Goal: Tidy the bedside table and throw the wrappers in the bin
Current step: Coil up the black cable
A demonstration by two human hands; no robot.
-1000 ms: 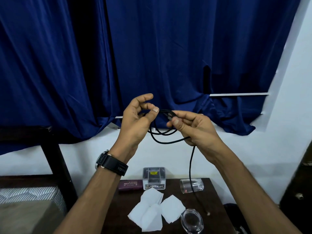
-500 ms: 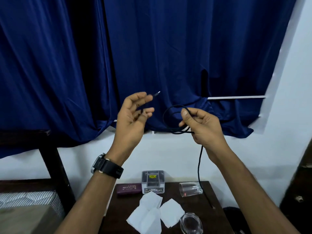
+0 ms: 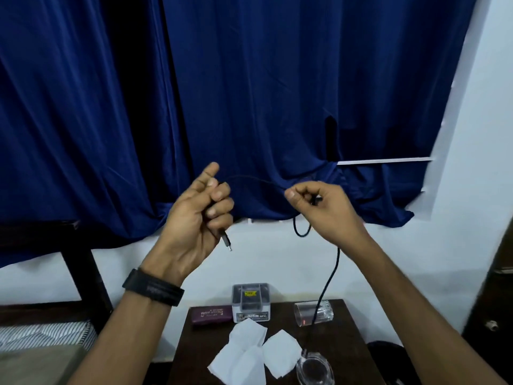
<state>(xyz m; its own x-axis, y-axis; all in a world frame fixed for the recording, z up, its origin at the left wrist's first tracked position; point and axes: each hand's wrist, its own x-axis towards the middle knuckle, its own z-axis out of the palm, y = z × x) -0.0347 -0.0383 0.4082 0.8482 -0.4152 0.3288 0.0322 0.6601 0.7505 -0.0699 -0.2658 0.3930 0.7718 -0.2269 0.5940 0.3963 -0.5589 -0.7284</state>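
A thin black cable [image 3: 330, 276] stretches between both raised hands. My left hand [image 3: 200, 218] grips one end, and the metal plug sticks out below its curled fingers. My right hand [image 3: 322, 209] pinches the cable farther along; a small loop hangs under it and the rest drops to the dark bedside table [image 3: 347, 354]. On that table lie white paper wrappers [image 3: 249, 354], a maroon case [image 3: 211, 314], a clear box [image 3: 251, 301], a glass tumbler on its side [image 3: 313, 313] and a glass dish [image 3: 315, 370].
Blue curtains [image 3: 249, 107] hang behind my hands over a white wall. A dark bed frame post [image 3: 86, 270] and striped bedding [image 3: 44, 334] lie at left. Something dark [image 3: 385, 354] sits on the floor right of the table; dark furniture [image 3: 497, 301] stands at the far right.
The coil I held a second ago has come undone. My hands have drawn apart, the left now gripping the plug end, and the cable runs out straight between them.
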